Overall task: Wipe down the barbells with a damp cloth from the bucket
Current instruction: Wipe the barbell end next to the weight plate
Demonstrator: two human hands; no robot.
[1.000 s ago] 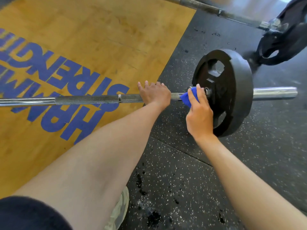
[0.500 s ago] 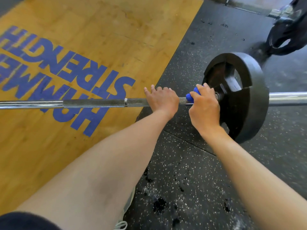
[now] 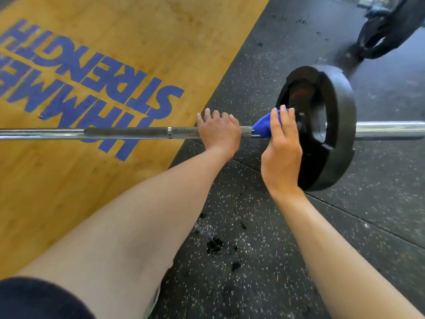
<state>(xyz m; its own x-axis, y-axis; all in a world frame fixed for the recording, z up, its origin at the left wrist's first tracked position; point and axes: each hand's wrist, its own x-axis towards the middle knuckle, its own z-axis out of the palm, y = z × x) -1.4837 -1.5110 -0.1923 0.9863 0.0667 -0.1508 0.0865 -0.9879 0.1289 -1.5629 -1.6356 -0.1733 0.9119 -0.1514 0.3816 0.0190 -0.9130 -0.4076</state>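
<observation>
My left hand [image 3: 218, 132] is wrapped over the barbell [image 3: 126, 132], gripping the knurled shaft right where the wooden platform [image 3: 115, 192] meets the black rubber floor [image 3: 253, 249]. My right hand [image 3: 281, 153] has the blue cloth [image 3: 263, 128] pinched around the bar, fingers [image 3: 279, 118] curled over the top, hard up against the black weight plate [image 3: 335, 134]. The bare sleeve [image 3: 388, 130] pokes out beyond the plate.

barbell [image 3: 128, 132] — horizontal, knurled steel | blue cloth [image 3: 264, 127] — bunched on shaft beside plate [image 3: 333, 125]
</observation>
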